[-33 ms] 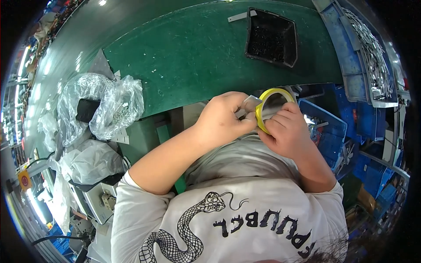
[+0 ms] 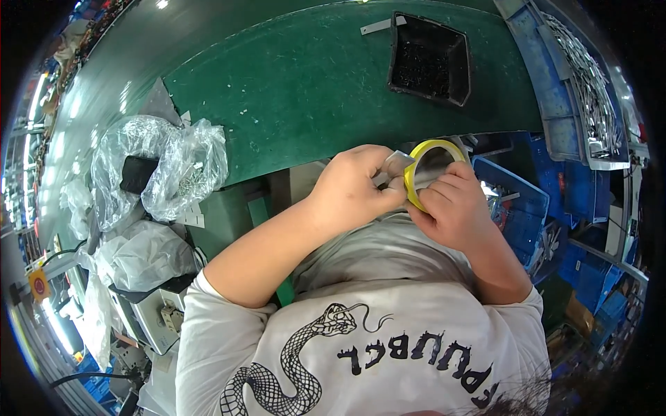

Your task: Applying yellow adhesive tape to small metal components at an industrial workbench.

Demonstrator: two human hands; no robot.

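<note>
My right hand [image 2: 454, 208] is closed round the lower right side of a roll of yellow tape [image 2: 409, 186], which stands on edge so its open middle shows. Just to the left, my left hand [image 2: 357, 187] pinches a small flat grey piece [image 2: 397, 163] between thumb and fingers. That piece lies against the left side of the roll. Fingers cover much of it, so I cannot make out its full shape. Both hands are in front of my body, just off the near edge of the green table [image 2: 298, 90].
A black bin [image 2: 463, 69] of small dark parts sits at the far right, beside a flat metal strip [image 2: 375, 28]. Clear plastic bags [image 2: 201, 156] lie at left. Blue bins [image 2: 531, 201] stand at right, one with long metal strips [image 2: 586, 83].
</note>
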